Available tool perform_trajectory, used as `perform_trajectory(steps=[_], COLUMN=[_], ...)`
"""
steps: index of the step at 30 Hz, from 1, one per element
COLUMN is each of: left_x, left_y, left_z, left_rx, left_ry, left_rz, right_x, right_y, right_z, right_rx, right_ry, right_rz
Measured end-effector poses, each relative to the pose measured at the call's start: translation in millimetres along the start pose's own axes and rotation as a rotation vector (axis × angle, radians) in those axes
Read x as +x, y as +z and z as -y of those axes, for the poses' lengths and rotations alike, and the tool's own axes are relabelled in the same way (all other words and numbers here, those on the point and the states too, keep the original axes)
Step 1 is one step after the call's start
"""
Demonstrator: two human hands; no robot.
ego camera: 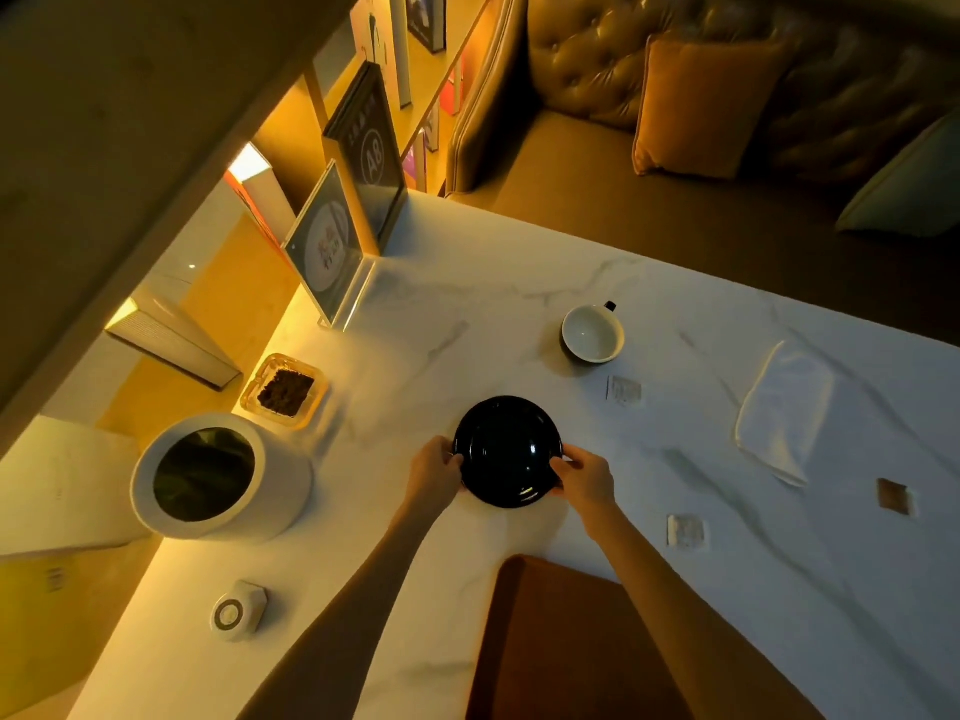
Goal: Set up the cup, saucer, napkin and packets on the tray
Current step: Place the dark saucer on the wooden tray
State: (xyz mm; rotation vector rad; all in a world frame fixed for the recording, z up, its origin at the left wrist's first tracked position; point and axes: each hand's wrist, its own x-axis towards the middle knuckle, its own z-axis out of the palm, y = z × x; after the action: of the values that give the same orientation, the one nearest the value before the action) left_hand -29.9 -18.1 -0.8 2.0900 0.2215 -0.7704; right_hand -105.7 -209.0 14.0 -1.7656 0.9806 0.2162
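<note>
A glossy black saucer [506, 452] sits on the white marble table, beyond the brown tray [566, 646] at the near edge. My left hand [434, 472] grips the saucer's left rim and my right hand [584, 478] grips its right rim. A cup [592, 332], white inside with a dark handle, stands farther back. A folded white napkin [784, 410] lies to the right. Three packets lie loose on the table: one pale packet [625, 391] near the cup, another pale packet [685, 531] by my right forearm, and a brown packet [894, 495] at the far right.
A white round bin [218, 478] stands at the left, with a glass ashtray [284, 391] of dark grounds behind it. A small white device [238, 610] lies near the left edge. Acrylic sign holders [332, 252] stand at the back left. A leather sofa with cushions is beyond the table.
</note>
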Motion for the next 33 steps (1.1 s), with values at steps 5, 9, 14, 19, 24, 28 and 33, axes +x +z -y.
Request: perform_trajectory(steps=[5,9,14,19,24,28,33], left_x=[-74,-137,-192,-224,-234,-239,-237], left_y=[5,17,38,65,71,74,76], left_z=[10,28,49,72,76,77,78], left_rx=[-0.1,-0.135,-0.091,0.044,0.105,0.032,-0.023], left_ry=[0.049,0.03,-0.043,-0.055,-0.042,-0.053,-0.111], left_rz=[0.0,0.084,0.166,0.174,0.197,0.261,0.268], right_x=[-62,-115,-157,-193,-198,-194,-191], right_y=[-23,-41,-56,-67,-62,-57,-54], right_z=[-32,-75,-124,-157,-162,-170,-174], right_rx=[0.095,0.233,0.243,0.22,0.232,0.216,0.216], right_ry=[-0.053,0.03,0.074,0.049,0.081,0.105,0.131], right_rz=[0.028,0.092,0.13,0.083,0.109,0.144,0.21])
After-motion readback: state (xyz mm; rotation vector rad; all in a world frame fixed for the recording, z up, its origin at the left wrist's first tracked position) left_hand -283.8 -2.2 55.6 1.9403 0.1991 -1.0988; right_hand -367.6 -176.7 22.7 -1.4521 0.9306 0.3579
